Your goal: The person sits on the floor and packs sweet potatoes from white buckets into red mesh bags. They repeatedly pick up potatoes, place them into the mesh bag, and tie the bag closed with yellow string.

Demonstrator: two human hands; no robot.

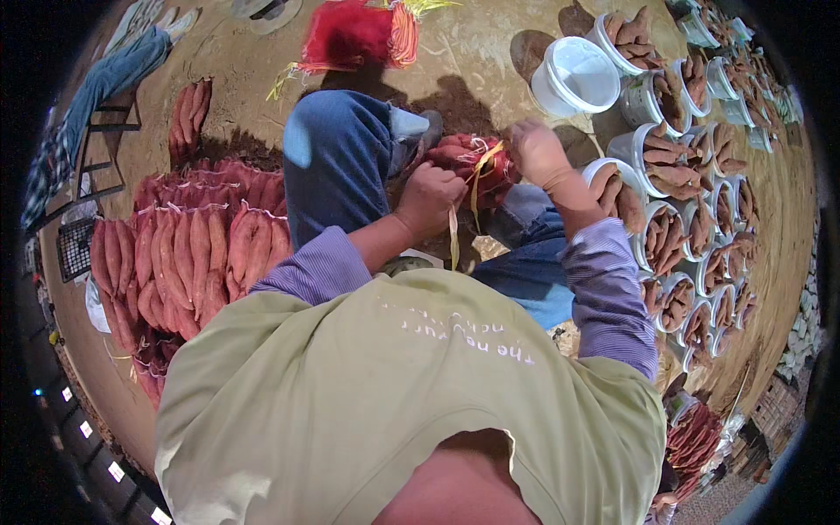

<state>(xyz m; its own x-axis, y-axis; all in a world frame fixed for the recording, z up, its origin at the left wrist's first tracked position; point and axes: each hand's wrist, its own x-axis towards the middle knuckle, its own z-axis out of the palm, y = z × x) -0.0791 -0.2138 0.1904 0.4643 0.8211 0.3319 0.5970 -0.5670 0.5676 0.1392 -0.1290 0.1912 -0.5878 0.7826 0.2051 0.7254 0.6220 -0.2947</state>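
Observation:
Between my knees stands a red mesh bag of sweet potatoes (453, 154), with a yellow ribbon (486, 164) across its neck and pale drawstring threads around it. My left hand (430, 200) is a fist at the bag's near left side, and a pale yellow strip (454, 239) hangs from its fingers. On the bag's other side is my right hand (539, 154), slightly blurred, its fingers curled by the ribbon's upper end. What those fingers grip, if anything, is hidden.
Filled red mesh bags (180, 256) stand in rows at left. White buckets of sweet potatoes (666, 239) crowd the right, with an empty white bucket (577, 75) at their far end. A stack of red mesh bags (354, 33) lies ahead. Another person's legs (121, 72) show at upper left.

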